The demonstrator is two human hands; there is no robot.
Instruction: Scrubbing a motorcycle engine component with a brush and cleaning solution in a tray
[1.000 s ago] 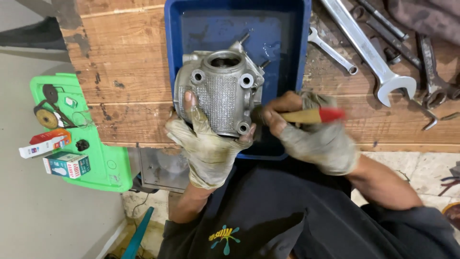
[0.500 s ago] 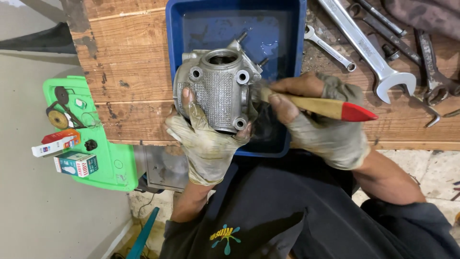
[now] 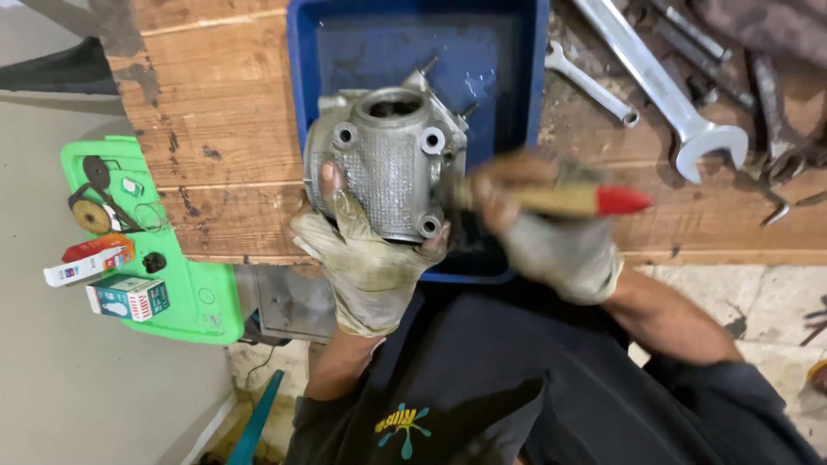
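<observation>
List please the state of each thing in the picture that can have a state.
Left hand: gloved, gripping the metal engine part.
Metal engine part: held tilted over the blue tray.
Right hand: gloved, blurred, holding the brush.
Brush: red-tipped handle, against the part's side.
Blue tray: wet inside.
Large wrench: lying flat.

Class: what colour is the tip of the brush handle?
Red; the brush handle itself is tan wood. Head view shows it.

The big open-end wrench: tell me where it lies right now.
In the head view, the big wrench lies on the wooden bench at upper right, just right of the blue tray, with a smaller wrench between them, above the right hand.
</observation>
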